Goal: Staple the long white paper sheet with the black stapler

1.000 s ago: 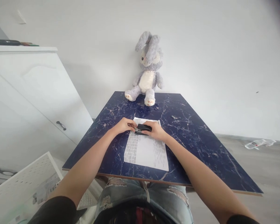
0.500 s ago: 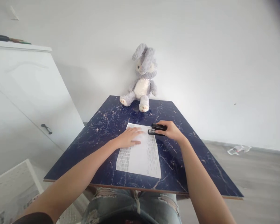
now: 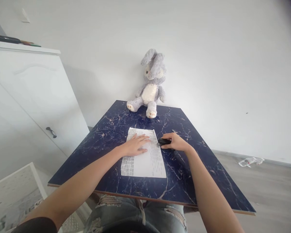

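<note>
A sheet of paper (image 3: 145,161) with rows of print lies in the middle of a dark blue marbled table (image 3: 201,168). My left hand (image 3: 135,145) lies flat on the upper part of the paper, fingers stretched out. At the paper's right edge my right hand (image 3: 176,143) is closed around a small black stapler (image 3: 164,141), whose front end touches the sheet's edge.
A grey plush rabbit (image 3: 150,85) sits at the far edge of the table against the white wall. A white cabinet (image 3: 26,97) stands to the left. A white perforated board (image 3: 12,197) leans at lower left. A plastic bottle (image 3: 250,160) lies on the floor at right.
My right hand carried the stapler from the top middle of the paper to its right edge, and lowered it there. My left hand let go of the stapler and flattened on the sheet.
</note>
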Demonstrator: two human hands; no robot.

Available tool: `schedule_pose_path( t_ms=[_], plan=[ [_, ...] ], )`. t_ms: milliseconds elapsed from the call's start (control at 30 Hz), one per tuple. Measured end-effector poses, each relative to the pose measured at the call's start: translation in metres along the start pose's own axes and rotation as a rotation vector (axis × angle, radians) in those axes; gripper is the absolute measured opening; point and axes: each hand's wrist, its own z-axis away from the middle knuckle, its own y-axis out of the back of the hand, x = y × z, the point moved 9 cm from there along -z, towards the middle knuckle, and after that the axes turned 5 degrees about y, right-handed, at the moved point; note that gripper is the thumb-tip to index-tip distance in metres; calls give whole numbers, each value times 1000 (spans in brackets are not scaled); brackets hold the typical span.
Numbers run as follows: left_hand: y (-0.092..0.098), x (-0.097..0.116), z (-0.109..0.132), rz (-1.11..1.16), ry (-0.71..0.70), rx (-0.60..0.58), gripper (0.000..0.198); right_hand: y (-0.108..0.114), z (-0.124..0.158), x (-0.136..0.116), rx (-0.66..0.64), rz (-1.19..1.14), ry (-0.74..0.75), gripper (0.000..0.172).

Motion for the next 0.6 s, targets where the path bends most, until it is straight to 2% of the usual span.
schedule_pose_path(
  t_ms=[133, 400, 600],
  plan=[
    [-10, 11, 0, -62, -9, -128, 68, -10, -5, -12, -32, 4, -8, 36],
    [-15, 12, -2, -102, 41, -150, 83, -41, -15, -47, -168, -25, 81, 37],
    [-20, 15, -2, -87, 122, -146, 88, -49, -20, -46, -180, -64, 6, 45]
  ],
)
